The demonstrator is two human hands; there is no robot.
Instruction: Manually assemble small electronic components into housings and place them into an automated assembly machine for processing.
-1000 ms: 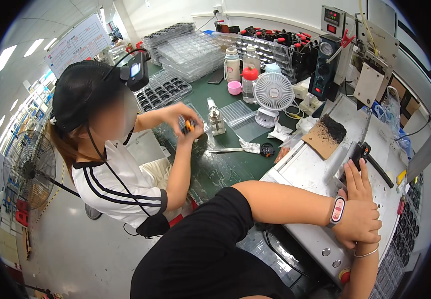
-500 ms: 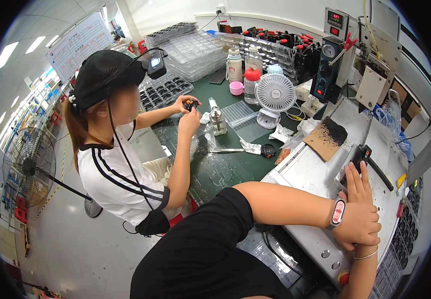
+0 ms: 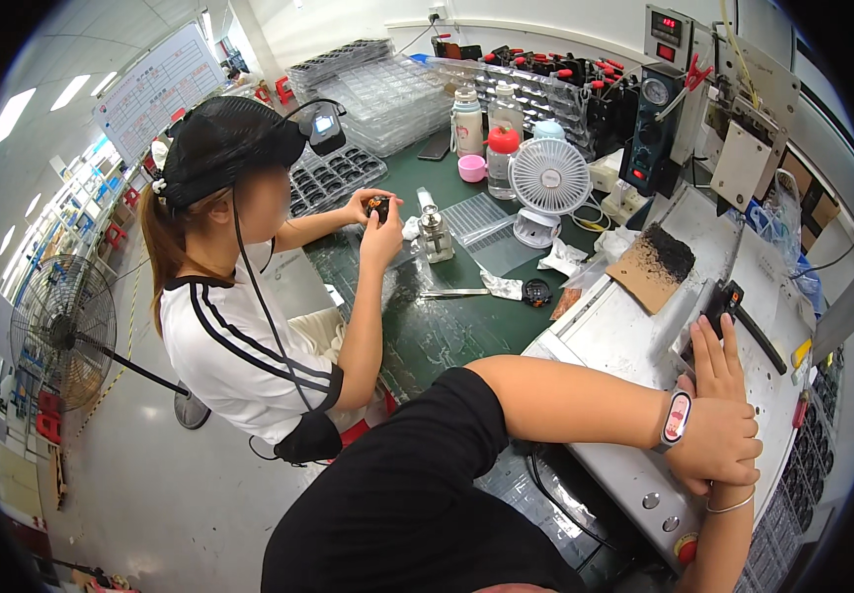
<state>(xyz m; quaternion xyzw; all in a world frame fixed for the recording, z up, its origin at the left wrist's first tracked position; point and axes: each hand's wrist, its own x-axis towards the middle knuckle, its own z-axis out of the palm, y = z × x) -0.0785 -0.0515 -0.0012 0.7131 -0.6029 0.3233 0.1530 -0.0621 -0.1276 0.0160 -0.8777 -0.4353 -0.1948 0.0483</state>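
Note:
My left hand (image 3: 711, 445), a band with a small screen (image 3: 677, 416) on its wrist, is wrapped round my right wrist. The fingers of my right hand (image 3: 717, 361) are stretched out and press flat against a dark block (image 3: 713, 308) on the white machine bed (image 3: 624, 341). A black part with orange marks (image 3: 733, 295) shows at the block's top, just beyond the fingertips. From its side a black bar-shaped handle (image 3: 763, 344) slants toward the near right. My right palm is partly hidden behind the left hand.
At left a co-worker holds a small black-and-orange part (image 3: 377, 206). A white desk fan (image 3: 549, 178), bottles (image 3: 502, 158) and tweezers (image 3: 453, 293) stand or lie on the green table (image 3: 427, 341). Cardboard with black bits (image 3: 650, 269) rests on the machine. A red button (image 3: 686, 549) is at its front.
The whole view has shifted slightly. The co-worker's head has moved a little to the right. Both my hands keep the same hold against the dark block.

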